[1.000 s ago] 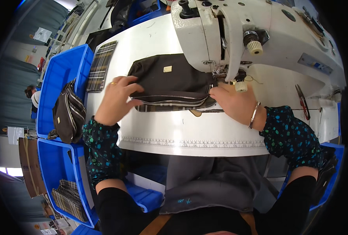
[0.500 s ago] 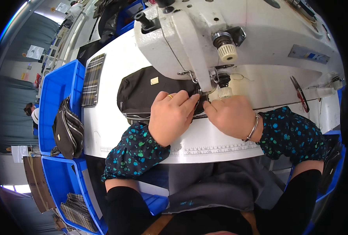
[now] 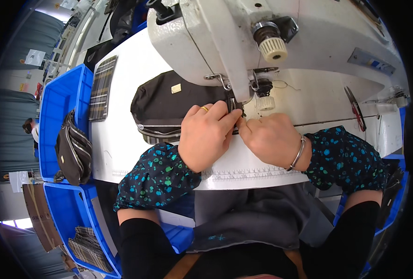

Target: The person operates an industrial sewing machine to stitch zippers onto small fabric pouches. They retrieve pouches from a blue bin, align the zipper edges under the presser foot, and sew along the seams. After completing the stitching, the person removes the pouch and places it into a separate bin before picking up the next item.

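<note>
A black fabric bag (image 3: 157, 102) with a small cream label lies on the white sewing table, its right end under the sewing machine (image 3: 236, 69). Metal zipper teeth (image 3: 232, 103) show close to the presser foot, and another zipper runs along the bag's near edge above some plaid cloth. My left hand (image 3: 205, 137) rests on the right part of the bag, thumb and forefinger closed on its edge beside the zipper. Close against it, my right hand (image 3: 269, 139) pinches the same edge from the right. The fingertips nearly meet and hide what lies between them.
Red-handled scissors (image 3: 355, 108) lie to the right of the machine. Folded plaid cloth (image 3: 102, 88) sits at the table's left edge. Blue bins (image 3: 86, 100) stand at the left, with another black bag (image 3: 73, 151) over one rim. A printed ruler (image 3: 243, 177) lines the near edge.
The view has shifted slightly, so machine and table sit further up and left. Both hands are a little nearer me relative to the presser foot, and more of the zipper teeth shows.
</note>
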`<state>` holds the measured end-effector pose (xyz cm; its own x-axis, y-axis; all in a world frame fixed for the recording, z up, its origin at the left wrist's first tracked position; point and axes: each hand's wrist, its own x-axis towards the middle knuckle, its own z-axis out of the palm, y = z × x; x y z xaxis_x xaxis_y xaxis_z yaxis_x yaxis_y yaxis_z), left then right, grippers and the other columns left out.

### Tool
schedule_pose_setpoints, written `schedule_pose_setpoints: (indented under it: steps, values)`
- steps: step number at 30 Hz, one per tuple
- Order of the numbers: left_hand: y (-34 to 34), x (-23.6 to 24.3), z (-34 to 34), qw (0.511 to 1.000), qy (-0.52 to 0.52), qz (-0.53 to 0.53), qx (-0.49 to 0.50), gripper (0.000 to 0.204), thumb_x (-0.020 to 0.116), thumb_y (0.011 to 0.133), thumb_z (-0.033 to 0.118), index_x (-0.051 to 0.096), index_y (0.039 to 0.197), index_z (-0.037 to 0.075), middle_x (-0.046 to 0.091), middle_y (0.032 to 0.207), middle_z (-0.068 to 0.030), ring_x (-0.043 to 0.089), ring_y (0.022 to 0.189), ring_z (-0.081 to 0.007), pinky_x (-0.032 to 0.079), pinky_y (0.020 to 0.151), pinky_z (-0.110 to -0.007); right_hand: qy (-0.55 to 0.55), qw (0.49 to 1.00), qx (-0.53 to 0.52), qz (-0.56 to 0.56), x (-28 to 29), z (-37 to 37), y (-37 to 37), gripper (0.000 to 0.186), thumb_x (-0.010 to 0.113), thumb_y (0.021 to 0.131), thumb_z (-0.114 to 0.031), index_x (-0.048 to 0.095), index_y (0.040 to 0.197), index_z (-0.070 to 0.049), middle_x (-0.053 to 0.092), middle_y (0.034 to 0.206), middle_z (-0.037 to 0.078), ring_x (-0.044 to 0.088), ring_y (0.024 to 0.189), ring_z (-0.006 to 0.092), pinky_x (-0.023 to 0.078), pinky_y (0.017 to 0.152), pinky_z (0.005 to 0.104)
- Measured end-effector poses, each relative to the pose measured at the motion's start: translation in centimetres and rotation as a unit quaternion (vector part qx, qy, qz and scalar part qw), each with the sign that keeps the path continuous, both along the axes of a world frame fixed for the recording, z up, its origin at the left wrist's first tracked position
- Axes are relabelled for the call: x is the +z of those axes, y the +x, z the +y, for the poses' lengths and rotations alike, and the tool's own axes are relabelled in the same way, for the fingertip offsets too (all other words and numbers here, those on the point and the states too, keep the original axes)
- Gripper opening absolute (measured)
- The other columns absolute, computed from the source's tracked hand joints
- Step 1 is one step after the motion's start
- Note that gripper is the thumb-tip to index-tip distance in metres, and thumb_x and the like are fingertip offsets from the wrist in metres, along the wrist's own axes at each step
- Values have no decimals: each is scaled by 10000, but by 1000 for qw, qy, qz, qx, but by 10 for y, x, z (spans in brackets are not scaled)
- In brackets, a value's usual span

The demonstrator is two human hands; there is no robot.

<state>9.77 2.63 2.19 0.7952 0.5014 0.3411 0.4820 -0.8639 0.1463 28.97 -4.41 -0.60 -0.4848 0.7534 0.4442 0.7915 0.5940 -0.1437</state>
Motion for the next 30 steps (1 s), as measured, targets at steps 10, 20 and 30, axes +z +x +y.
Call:
schedule_pose_setpoints:
  steps: [10, 20, 30]
  values:
    - [6, -5, 18, 1000, -2, 1, 23, 270, 741, 820, 118, 775, 1088, 109, 588, 878, -29, 647, 815, -227, 483, 702, -373, 11, 998, -44, -50, -6, 11, 1, 279, 655, 886, -131, 740, 1123, -12, 619, 665, 13, 617, 509, 178, 439, 434, 347]
    - [-2, -4, 13, 998, 65, -2, 12, 231, 750, 813, 114, 782, 1041, 103, 578, 915, -15, 629, 842, -203, 468, 683, -349, 19, 998, -52, -23, -2, 12, 0, 134, 649, 830, -119, 678, 917, -21, 646, 654, 45, 679, 562, 188, 510, 484, 344]
    - [-2, -7, 19, 999, 41, -25, 8, 247, 755, 802, 85, 795, 1043, 125, 610, 1003, -18, 630, 911, -236, 517, 707, -352, 39, 998, -46, -13, -2, 13, 1, 95, 652, 820, -119, 646, 864, -36, 631, 646, 46, 674, 563, 186, 510, 499, 333]
